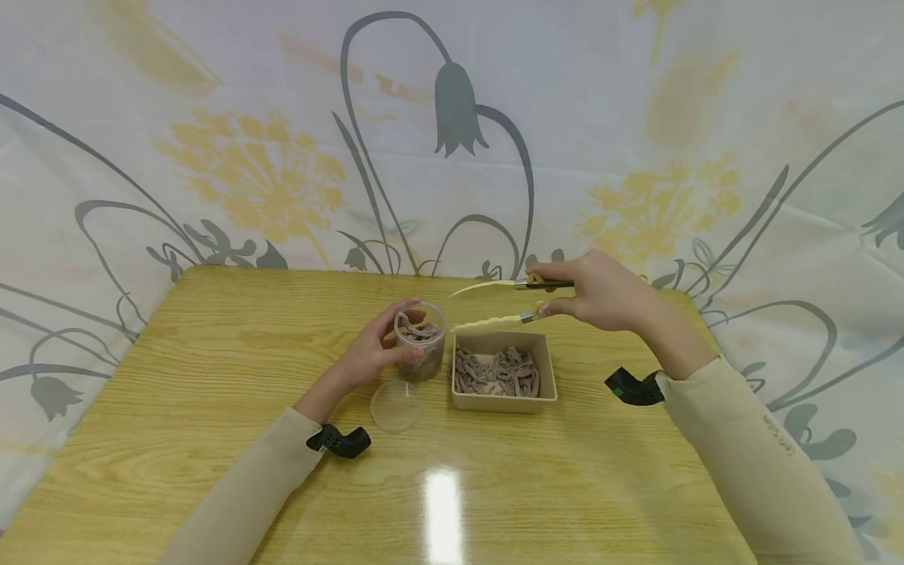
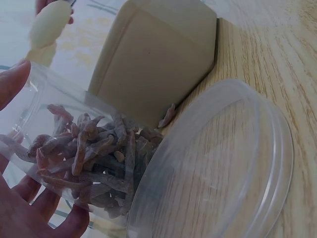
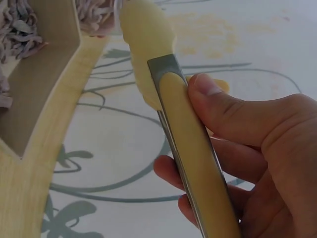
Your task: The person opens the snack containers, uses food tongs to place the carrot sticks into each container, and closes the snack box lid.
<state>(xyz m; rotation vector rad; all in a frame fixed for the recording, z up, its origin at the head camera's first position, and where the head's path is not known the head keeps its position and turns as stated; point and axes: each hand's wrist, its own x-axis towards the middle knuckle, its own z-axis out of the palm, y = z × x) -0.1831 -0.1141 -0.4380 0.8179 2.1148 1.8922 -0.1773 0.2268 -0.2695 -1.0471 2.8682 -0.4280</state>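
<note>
My left hand [image 1: 369, 351] grips a clear plastic jar [image 1: 426, 366], its fingers and thumb around the side. Greyish-brown dried strips [image 2: 96, 153] fill much of the jar. To its right sits a beige box [image 1: 504, 403] with more such strips [image 1: 521, 370] inside, parts of its floor bare. In my right hand [image 1: 603, 292] are food tongs [image 1: 494, 322] with pale yellow tips, held between thumb and fingers. The two tips are spread apart above the box's back left corner, with nothing visible between them.
A clear round lid [image 1: 395, 406] lies on the wooden table [image 1: 247, 392] in front of the jar. One loose strip [image 2: 167, 116] rests at the foot of the box in the left wrist view. Behind the table hangs a flower-patterned cloth [image 1: 452, 196].
</note>
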